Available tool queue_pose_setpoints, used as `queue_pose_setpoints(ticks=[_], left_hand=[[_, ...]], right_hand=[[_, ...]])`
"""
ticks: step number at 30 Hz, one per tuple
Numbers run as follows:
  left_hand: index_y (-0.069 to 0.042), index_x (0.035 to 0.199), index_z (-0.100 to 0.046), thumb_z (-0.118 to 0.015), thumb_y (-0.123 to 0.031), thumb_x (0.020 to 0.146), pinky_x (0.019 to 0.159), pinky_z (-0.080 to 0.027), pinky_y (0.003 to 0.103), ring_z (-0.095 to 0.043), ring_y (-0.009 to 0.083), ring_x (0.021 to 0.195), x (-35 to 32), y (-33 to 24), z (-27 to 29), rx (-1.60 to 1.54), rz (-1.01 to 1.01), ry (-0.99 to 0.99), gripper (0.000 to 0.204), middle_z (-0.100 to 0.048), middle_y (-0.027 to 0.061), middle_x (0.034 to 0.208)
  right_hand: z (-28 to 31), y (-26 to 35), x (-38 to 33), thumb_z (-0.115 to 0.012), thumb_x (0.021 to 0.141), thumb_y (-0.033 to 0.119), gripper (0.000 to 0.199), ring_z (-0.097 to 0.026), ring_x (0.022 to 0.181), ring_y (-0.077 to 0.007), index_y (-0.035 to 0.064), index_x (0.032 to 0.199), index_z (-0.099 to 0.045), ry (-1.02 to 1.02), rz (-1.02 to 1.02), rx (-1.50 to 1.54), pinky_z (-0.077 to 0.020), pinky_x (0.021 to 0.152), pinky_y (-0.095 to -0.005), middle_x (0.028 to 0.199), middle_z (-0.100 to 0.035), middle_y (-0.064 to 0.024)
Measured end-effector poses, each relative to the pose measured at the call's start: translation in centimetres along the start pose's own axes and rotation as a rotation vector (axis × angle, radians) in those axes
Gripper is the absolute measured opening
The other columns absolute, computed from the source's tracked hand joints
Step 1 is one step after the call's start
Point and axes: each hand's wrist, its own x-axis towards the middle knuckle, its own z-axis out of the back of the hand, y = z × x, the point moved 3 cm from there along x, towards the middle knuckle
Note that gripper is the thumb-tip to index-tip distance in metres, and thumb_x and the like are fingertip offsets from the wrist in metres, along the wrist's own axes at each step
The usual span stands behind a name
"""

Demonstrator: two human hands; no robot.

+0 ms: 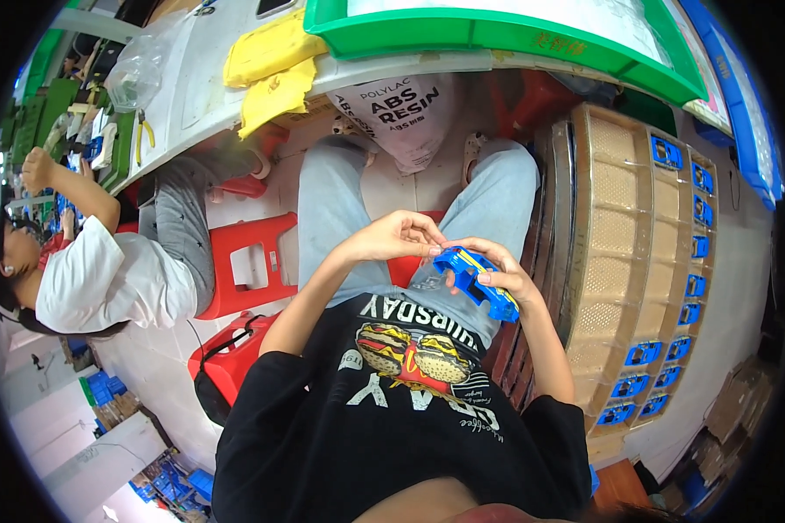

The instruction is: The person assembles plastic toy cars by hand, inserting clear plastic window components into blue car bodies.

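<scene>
I'm looking into a factory workshop: a workbench (199, 74), a seated co-worker (118, 279), and a compartmented box (609, 237) of matching blue parts (667, 153).

Part of the blue shell (499, 304) is covered by the grip of the right hand (515, 281); whether it is touched by the left hand (399, 237) cannot be told. The green tray (462, 33) is cut off by the far edge. The white sack (410, 118) is partly hidden under the counter (196, 74). Small objects (103, 144) far left are blurred.
</scene>
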Motion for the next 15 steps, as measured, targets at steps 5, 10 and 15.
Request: queue_pose_setpoints(ticks=[5,10,15], left_hand=[[-0.001,0.089,-0.056,-0.057,-0.005,0.079,0.064,-0.044,0.022,-0.053,0.0083,0.069,-0.8,-0.8,0.0,0.357,-0.186,-0.146,0.011,-0.057,0.0030,0.079],[-0.004,0.086,-0.058,-0.053,0.006,0.069,0.069,-0.043,0.030,-0.053,0.0227,0.078,-6.4,-9.2,1.4,1.023,-0.662,-0.737,0.020,-0.052,0.0109,0.080],[-0.003,0.075,-0.057,-0.055,0.007,0.061,0.067,-0.043,0.036,-0.052,0.0266,0.075,-10.1,-12.6,6.4,1.539,-1.065,-1.360,0.018,-0.052,0.0104,0.076]], right_hand=[[-0.1,0.4,-0.1,-0.064,0.064,0.031,0.065,-0.057,0.086,-0.0250,-0.0041,0.114,-0.040,-0.163,0.015,-0.085,-0.0487,0.073,-0.0348,0.106,-0.050,-0.0189],[4.0,0.7,-0.9,-0.054,0.075,0.027,0.053,-0.051,0.099,-0.0310,-0.0032,0.115,-0.037,-0.356,0.288,0.159,-0.0460,0.082,-0.0402,0.112,-0.046,-0.0231],[5.5,-0.8,-0.4,-0.047,0.080,0.029,0.051,-0.057,0.090,-0.0304,-0.0047,0.118,-0.037,-0.404,0.097,0.512,-0.0492,0.077,-0.0375,0.113,-0.048,-0.0236]])
